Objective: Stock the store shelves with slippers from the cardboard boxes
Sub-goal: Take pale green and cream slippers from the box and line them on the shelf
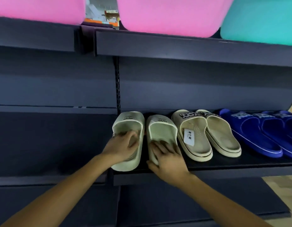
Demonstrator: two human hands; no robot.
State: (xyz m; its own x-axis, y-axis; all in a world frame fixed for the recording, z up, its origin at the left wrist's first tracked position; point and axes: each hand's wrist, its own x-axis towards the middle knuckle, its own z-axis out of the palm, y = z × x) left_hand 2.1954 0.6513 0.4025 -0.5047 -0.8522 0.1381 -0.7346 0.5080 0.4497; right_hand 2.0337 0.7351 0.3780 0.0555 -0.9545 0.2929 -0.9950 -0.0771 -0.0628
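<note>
left hand (124, 145) fingers curled round left pale slipper (127, 123) | right hand (168, 158) clasps right pale slipper (161, 128) | likely aligning toes-in beside beige pair (197, 128), frame centre

Matt foam-like slippers (128, 140) on matt dark shelf (223, 163).

1. A large pink tub (171, 15) is sitting at the top of the view.
2. A second pink tub (37, 9) is sitting to its left, apart from it.
3. A teal tub (259, 20) is sitting just right of it.
4. Blurred orange-and-white goods (102, 13) are showing through the gap at its left.
5. Pale floor (282, 190) is showing far below, to its right.
</note>
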